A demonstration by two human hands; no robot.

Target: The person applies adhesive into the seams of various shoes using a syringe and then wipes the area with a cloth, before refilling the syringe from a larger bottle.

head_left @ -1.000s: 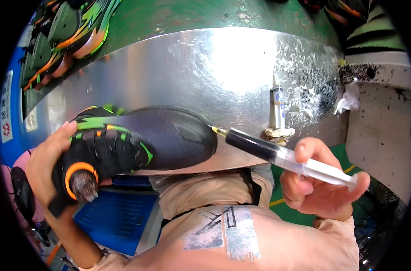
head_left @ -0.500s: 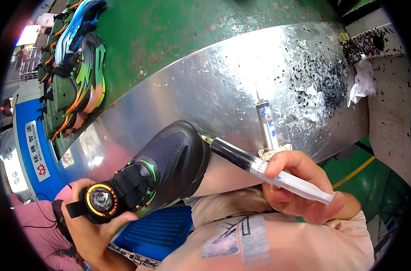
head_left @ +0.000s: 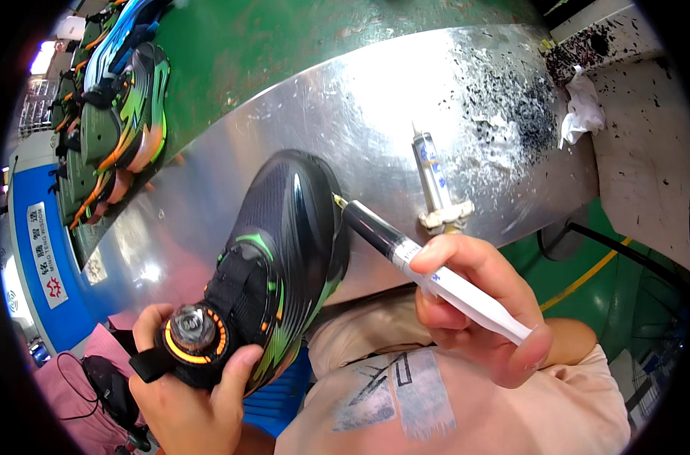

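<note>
A black sneaker (head_left: 273, 235) with green and orange accents is held toe-up and tilted, its side partly turned to me. My left hand (head_left: 197, 402) grips it around the heel and collar, where a round clear knob in an orange ring sits at the opening. In my right hand (head_left: 481, 303) is a syringe (head_left: 375, 230) partly filled with black fluid, thumb at the plunger end. Its needle tip is at the sole edge near the toe; whether it touches, I cannot tell. A second syringe (head_left: 433, 173) rests on the metal sheet, its lower end by a crumpled whitish lump (head_left: 445, 216).
The metal sheet (head_left: 315, 114) carries black and white smears on its right. Several similar sneakers (head_left: 136, 114) line the green table's left side. A white rag (head_left: 582, 106) lies at the right. A person in pink clothing (head_left: 79, 379) is at the lower left.
The sneaker has been turned more upright, showing more of its side. The syringe tip has followed along the sole edge beside the toe. The whole view has shifted slightly.
</note>
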